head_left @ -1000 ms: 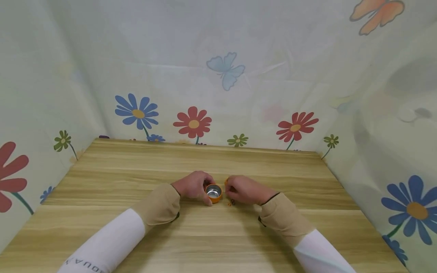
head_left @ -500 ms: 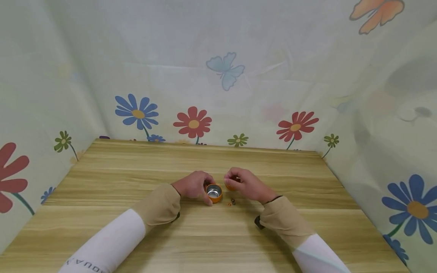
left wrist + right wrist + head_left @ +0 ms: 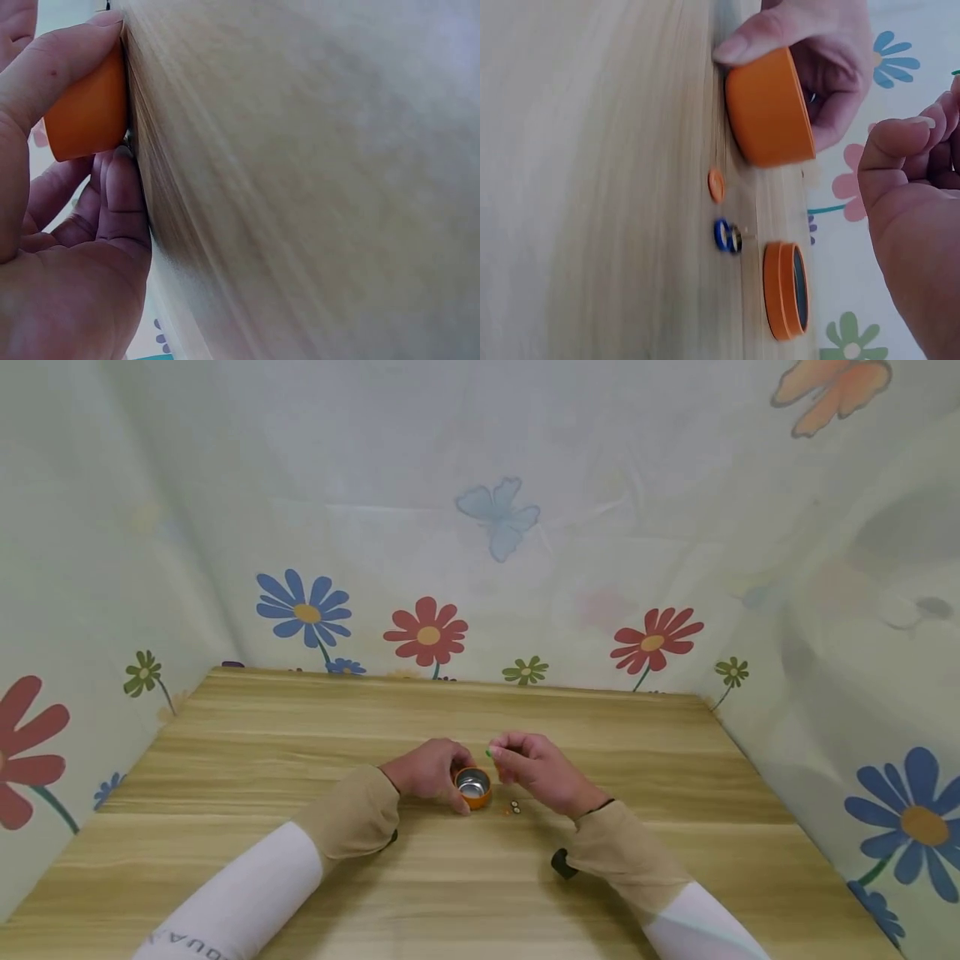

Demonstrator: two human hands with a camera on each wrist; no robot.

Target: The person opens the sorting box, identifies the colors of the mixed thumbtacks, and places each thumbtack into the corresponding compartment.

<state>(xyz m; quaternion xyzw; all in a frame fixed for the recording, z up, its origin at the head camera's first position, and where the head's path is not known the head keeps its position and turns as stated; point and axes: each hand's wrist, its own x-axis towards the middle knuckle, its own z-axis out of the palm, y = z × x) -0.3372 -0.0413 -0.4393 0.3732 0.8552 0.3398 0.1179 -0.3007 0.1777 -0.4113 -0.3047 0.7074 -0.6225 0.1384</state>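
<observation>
My left hand (image 3: 427,768) holds a small round orange cup (image 3: 481,804) upright on the table, thumb and fingers around its side. The cup's silvery metal inside shows in the head view. Up and to the right of the cup, my right hand (image 3: 542,770) pinches a tiny green piece (image 3: 489,752) between thumb and fingertip, above the table. Just right of the cup lie a small orange disc (image 3: 716,185) and two small round pieces (image 3: 727,236), one of them blue-rimmed. An orange lid (image 3: 781,291) rests nearby, mostly hidden behind my right hand in the head view.
The wood-grain table (image 3: 337,710) reaches back to a hanging cloth (image 3: 360,468) printed with flowers and butterflies. More of this cloth closes off the left and right sides.
My right hand has risen from beside the small pieces, uncovering them, and its fingertips now show the green piece. The left hand and cup stay in place.
</observation>
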